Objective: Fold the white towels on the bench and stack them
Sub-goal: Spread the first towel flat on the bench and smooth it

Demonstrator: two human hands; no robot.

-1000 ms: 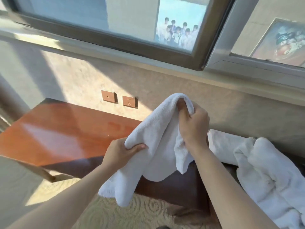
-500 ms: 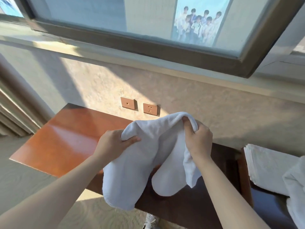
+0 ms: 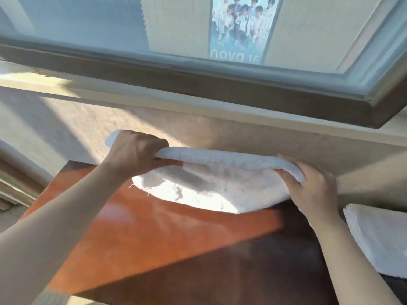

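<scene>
A white towel (image 3: pixel 211 183) is stretched sideways between both hands above the far half of the reddish-brown wooden bench (image 3: pixel 167 234). My left hand (image 3: pixel 136 153) grips its top edge at the left, a corner sticking out past the knuckles. My right hand (image 3: pixel 312 188) grips the same edge at the right. The towel's lower part sags in a curve and rests on the bench top. A stack of folded white towels (image 3: pixel 378 236) lies at the right edge of the view.
A beige wall (image 3: pixel 66 126) rises right behind the bench, with a ledge and a dark-framed window (image 3: pixel 220 84) above it. Sunlight falls across the left of the bench; its near right part is in shadow. Curtain folds (image 3: pixel 13 186) show at far left.
Both hands moved apart and forward, spreading the bunched towel into a wide span and lowering it onto the bench. The view shifted left, so the loose towel pile on the right left the frame.
</scene>
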